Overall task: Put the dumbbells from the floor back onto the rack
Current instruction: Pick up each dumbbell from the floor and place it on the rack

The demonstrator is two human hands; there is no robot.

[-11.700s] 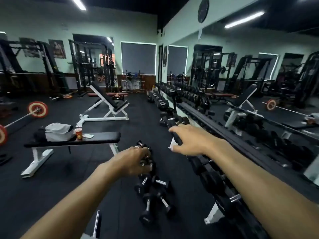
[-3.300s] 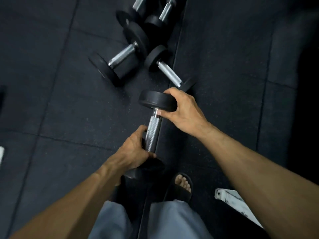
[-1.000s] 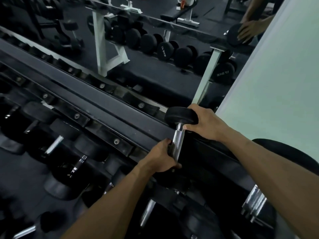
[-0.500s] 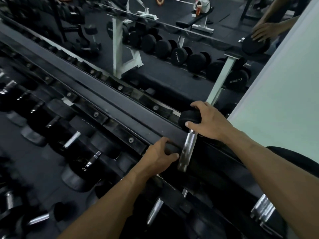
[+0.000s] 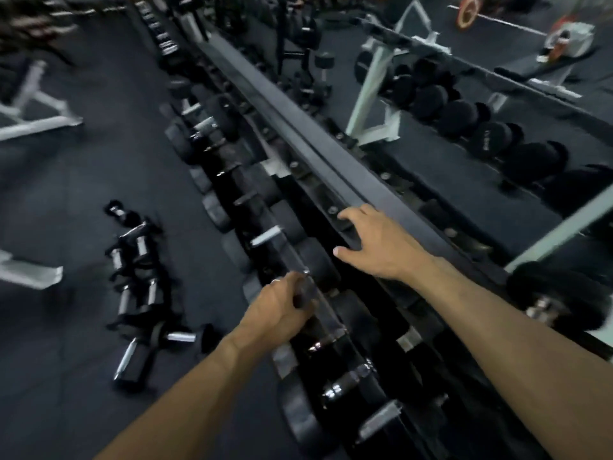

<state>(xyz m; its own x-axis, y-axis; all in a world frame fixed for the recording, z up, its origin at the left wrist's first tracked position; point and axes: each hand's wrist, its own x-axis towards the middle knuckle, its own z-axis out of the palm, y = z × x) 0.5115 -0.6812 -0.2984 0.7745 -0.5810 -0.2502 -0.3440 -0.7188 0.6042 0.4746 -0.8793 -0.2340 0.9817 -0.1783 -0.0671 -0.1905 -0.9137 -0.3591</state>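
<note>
The left hand (image 5: 280, 308) curls round the front edge of the rack (image 5: 298, 134), or perhaps a handle there; blur hides which, so its grip cannot be told for sure. Just beyond and to the right of it, the right hand (image 5: 374, 247) lies with fingers spread and relaxed over the rack's upper rail, pinching nothing. Neither hand carries a weight.

Under and around both hands the rack's tiers hold rows of dark dumbbells (image 5: 348, 383) with chrome handles, so part of the job looks done.

What is left lies to the left of the left hand and lower: a cluster of loose dumbbells (image 5: 139, 293) on the floor (image 5: 66, 194), well apart from both hands, several of them touching or lying across one another. Judging by that pile, a good share of the task remains.

The floor is dark rubber matting in large tiles. Farther left stand the white legs of a bench (image 5: 36, 121). Beyond the right hand a mirror (image 5: 497, 194) repeats the rack, a white upright, a bench and a red-plated barbell (image 5: 467, 13).
</note>
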